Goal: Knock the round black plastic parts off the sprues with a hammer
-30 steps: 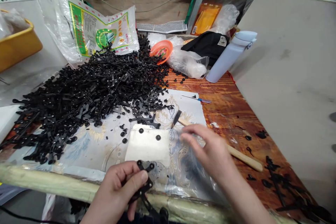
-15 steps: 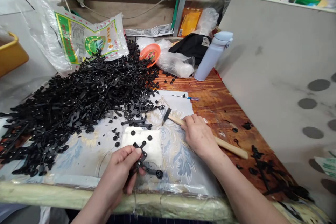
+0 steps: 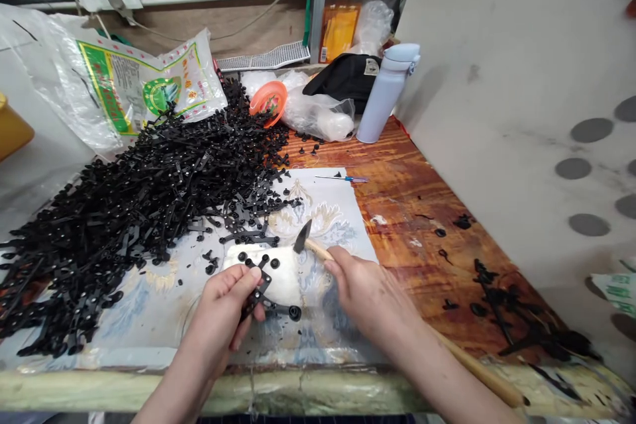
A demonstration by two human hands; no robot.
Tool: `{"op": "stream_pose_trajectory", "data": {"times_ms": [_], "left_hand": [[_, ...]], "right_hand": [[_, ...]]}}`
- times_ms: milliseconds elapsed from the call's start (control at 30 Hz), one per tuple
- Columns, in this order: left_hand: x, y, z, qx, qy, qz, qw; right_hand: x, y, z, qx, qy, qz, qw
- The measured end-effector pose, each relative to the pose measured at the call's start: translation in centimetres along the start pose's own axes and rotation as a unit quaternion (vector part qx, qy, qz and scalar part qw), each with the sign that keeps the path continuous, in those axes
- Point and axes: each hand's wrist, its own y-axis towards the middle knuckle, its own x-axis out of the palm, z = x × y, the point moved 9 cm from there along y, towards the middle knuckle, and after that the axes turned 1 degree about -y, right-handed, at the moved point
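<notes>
Between thumb and fingers, my left hand (image 3: pixel 230 301) pinches a black jointed plastic part (image 3: pixel 265 281) with several arms and round ends. It is held over a white block (image 3: pixel 287 278) on the patterned cloth (image 3: pixel 163 305). Two small black round pieces sit on that block, near the part's upper end. My right hand (image 3: pixel 360 285) is closed round the wooden handle of a hammer (image 3: pixel 312 246). The hammer's dark head is just right of the block, close to its upper right corner, and the handle's far end shows beyond my right forearm.
A large heap of black parts (image 3: pixel 163 172) covers the left side. A blue bottle (image 3: pixel 381 96), an orange plate (image 3: pixel 269 103) and plastic bags stand at the back. A thin screwdriver (image 3: pixel 348 179) lies behind the hammer. Black scraps (image 3: pixel 517 328) lie at right beside a grey panel (image 3: pixel 501 99).
My right hand has lifted the hammer off the table and brought its head left and down, nearer the block. The left hand keeps the part over the block. The whole view has shifted slightly.
</notes>
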Motion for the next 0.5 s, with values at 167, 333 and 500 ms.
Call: {"op": "stream_pose_trajectory", "data": {"times_ms": [167, 333, 500], "left_hand": [[0.35, 0.17, -0.2, -0.007, 0.002, -0.013, 1.0], [0.79, 0.33, -0.33, -0.016, 0.003, -0.013, 1.0], [0.8, 0.55, -0.61, -0.016, 0.024, -0.013, 0.999]], "right_hand": [[0.91, 0.21, 0.56, 0.017, 0.009, -0.002, 1.0], [0.54, 0.15, 0.6, 0.012, 0.012, 0.007, 1.0], [0.51, 0.23, 0.61, 0.004, 0.014, 0.013, 1.0]]}}
